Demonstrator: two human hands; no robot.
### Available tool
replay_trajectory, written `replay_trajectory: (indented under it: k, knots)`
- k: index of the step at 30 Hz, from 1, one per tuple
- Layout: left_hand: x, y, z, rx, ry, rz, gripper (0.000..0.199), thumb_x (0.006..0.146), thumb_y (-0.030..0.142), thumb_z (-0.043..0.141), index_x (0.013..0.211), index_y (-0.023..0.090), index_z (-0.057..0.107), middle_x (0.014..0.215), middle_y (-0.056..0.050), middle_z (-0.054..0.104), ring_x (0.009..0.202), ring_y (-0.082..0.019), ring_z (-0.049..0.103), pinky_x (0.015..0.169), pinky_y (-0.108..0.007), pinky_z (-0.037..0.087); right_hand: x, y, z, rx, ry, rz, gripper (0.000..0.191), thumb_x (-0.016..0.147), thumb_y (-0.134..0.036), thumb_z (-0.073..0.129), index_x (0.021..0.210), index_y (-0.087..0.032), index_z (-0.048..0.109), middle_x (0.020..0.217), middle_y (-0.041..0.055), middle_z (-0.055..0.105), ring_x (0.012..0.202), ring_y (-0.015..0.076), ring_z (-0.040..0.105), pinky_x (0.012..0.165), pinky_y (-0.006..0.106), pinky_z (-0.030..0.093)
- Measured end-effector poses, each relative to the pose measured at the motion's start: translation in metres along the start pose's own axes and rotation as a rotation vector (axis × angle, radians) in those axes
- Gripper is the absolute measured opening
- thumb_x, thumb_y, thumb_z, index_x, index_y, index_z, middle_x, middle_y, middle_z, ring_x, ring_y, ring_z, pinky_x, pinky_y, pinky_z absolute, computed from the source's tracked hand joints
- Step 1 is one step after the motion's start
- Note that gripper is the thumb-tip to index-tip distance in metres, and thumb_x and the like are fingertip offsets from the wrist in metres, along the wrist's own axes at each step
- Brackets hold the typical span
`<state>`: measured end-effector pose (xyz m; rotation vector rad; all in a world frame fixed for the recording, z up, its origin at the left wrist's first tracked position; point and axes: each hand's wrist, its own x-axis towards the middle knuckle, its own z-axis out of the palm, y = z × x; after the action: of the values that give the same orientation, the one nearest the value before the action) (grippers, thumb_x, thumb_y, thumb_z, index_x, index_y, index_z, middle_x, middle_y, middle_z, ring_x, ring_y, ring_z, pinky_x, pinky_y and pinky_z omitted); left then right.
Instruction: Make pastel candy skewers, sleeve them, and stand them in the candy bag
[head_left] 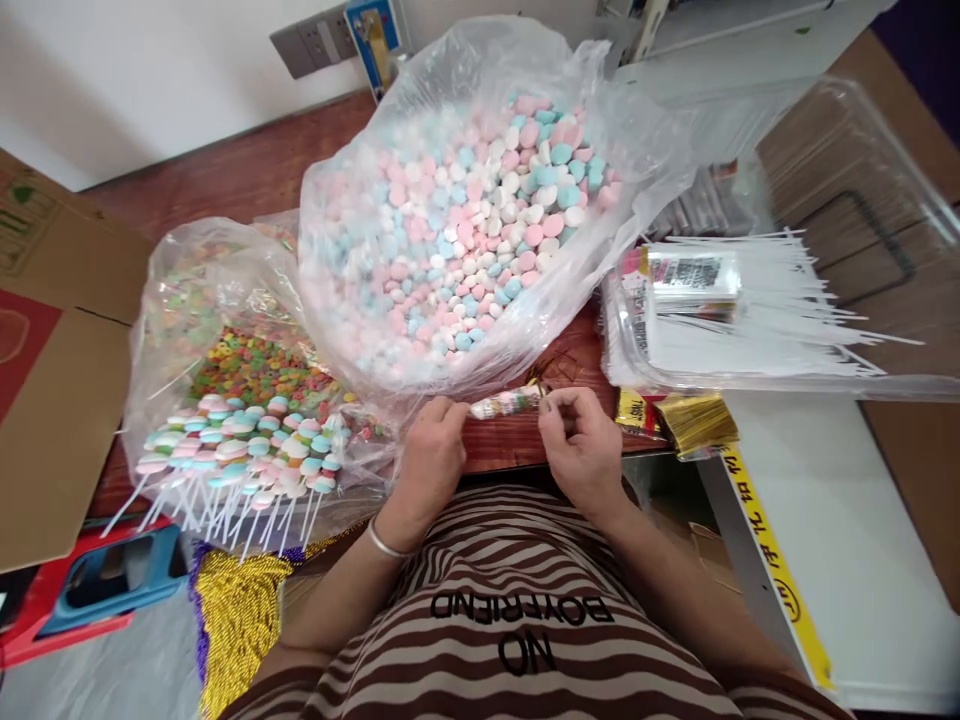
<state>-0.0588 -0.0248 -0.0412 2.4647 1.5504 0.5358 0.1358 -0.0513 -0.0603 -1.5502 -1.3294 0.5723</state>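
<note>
A small wrapped candy stick (506,403) lies level between my hands, just above the front edge of the table. My left hand (435,447) is closed on its left end. At its right end, the fingertips of my right hand (581,440) are pinched together by a thin gold tie (541,388). Behind them sits a big clear bag of pink, white and blue candies (487,230). Left of my left hand, several candy skewers on white sticks (247,445) rest on a bag of colourful ring candies (251,368).
On the right, a clear plastic box (637,365) holds white sticks (780,300) and printed wrappers (694,272). Gold ties (697,425) lie at its front. Cardboard boxes (67,400) stand at the left, with gold-and-purple material (240,620) below the table edge.
</note>
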Motion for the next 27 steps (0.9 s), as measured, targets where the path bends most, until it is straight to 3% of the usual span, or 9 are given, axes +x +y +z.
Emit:
replay_trajectory:
  k: [3, 7, 9, 13, 15, 18, 22, 24, 27]
  knots:
    - [0.005, 0.009, 0.007, 0.080, -0.039, 0.056, 0.027, 0.091, 0.002, 0.045, 0.098, 0.020, 0.065, 0.087, -0.007, 0.063, 0.083, -0.023, 0.059, 0.073, -0.033, 0.048, -0.001, -0.018, 0.014, -0.043, -0.103, -0.033, 0.016, 0.093, -0.025, 0.054, 0.078, -0.022, 0.053, 0.062, -0.0033, 0.057, 0.052, 0.0119, 0.052, 0.053, 0.025, 0.037]
    - [0.004, 0.018, 0.012, 0.089, -0.023, 0.082, 0.023, 0.096, 0.006, 0.042, 0.098, 0.018, 0.062, 0.085, -0.006, 0.063, 0.078, -0.022, 0.060, 0.069, -0.032, 0.047, 0.004, -0.017, 0.026, -0.578, -0.032, -0.196, 0.024, 0.097, -0.024, 0.050, 0.074, -0.019, 0.055, 0.063, 0.0023, 0.059, 0.051, 0.0134, 0.047, 0.052, 0.031, 0.022]
    - [0.001, 0.019, 0.014, 0.063, -0.010, 0.099, 0.024, 0.099, 0.008, 0.040, 0.106, 0.015, 0.062, 0.084, -0.006, 0.063, 0.076, -0.022, 0.060, 0.068, -0.032, 0.047, 0.005, -0.014, 0.025, -0.746, -0.063, -0.289, 0.028, 0.100, -0.022, 0.046, 0.075, -0.018, 0.057, 0.066, 0.0052, 0.061, 0.051, 0.0143, 0.044, 0.054, 0.034, 0.019]
    - [-0.005, 0.017, 0.016, 0.041, 0.023, 0.129, 0.042, 0.100, 0.011, 0.041, 0.141, 0.011, 0.050, 0.086, -0.006, 0.066, 0.077, -0.021, 0.062, 0.069, -0.030, 0.047, 0.000, -0.017, 0.018, -0.826, -0.155, -0.509, 0.026, 0.099, -0.013, 0.046, 0.076, -0.018, 0.058, 0.067, 0.0054, 0.060, 0.053, 0.0157, 0.043, 0.057, 0.035, 0.021]
    - [-0.006, 0.015, 0.017, 0.016, 0.043, 0.118, 0.043, 0.100, 0.011, 0.043, 0.141, 0.012, 0.053, 0.087, -0.007, 0.066, 0.077, -0.020, 0.063, 0.068, -0.029, 0.047, -0.004, -0.020, 0.015, -0.835, -0.147, -0.609, 0.026, 0.098, -0.012, 0.048, 0.074, -0.018, 0.057, 0.064, 0.0043, 0.058, 0.054, 0.0164, 0.043, 0.058, 0.035, 0.023]
    - [-0.004, 0.014, 0.018, -0.162, 0.096, 0.017, 0.034, 0.099, 0.011, 0.045, 0.124, 0.014, 0.068, 0.090, -0.010, 0.069, 0.081, -0.020, 0.064, 0.073, -0.030, 0.050, -0.009, -0.022, 0.015, -0.797, -0.084, -0.668, 0.028, 0.097, -0.013, 0.050, 0.071, -0.020, 0.054, 0.061, 0.0026, 0.056, 0.053, 0.0169, 0.042, 0.058, 0.034, 0.026]
    - [0.002, 0.017, 0.018, -0.730, 0.090, -0.308, 0.017, 0.094, 0.020, 0.061, 0.102, 0.018, 0.076, 0.082, -0.004, 0.071, 0.075, -0.015, 0.063, 0.073, -0.027, 0.050, -0.011, -0.016, 0.022, -0.575, -0.045, -0.564, 0.026, 0.097, -0.017, 0.051, 0.072, -0.020, 0.053, 0.061, 0.0011, 0.059, 0.054, 0.0149, 0.049, 0.057, 0.031, 0.031]
    - [0.006, 0.018, 0.018, -1.086, 0.039, -0.486, 0.015, 0.089, 0.029, 0.069, 0.095, 0.017, 0.076, 0.068, 0.001, 0.064, 0.059, -0.010, 0.054, 0.059, -0.023, 0.044, -0.009, -0.011, 0.026, -0.384, -0.060, -0.413, 0.019, 0.094, -0.017, 0.054, 0.076, -0.020, 0.054, 0.062, -0.0009, 0.060, 0.053, 0.0130, 0.051, 0.055, 0.028, 0.033]
    - [0.012, 0.020, 0.018, -1.480, -0.010, -0.643, 0.028, 0.075, 0.039, 0.082, 0.087, 0.015, 0.075, 0.060, 0.004, 0.057, 0.048, -0.005, 0.041, 0.046, -0.019, 0.032, -0.003, -0.007, 0.028, -0.105, -0.125, -0.152, 0.014, 0.090, -0.019, 0.058, 0.078, -0.022, 0.052, 0.061, -0.0047, 0.057, 0.049, 0.0109, 0.049, 0.051, 0.025, 0.035]
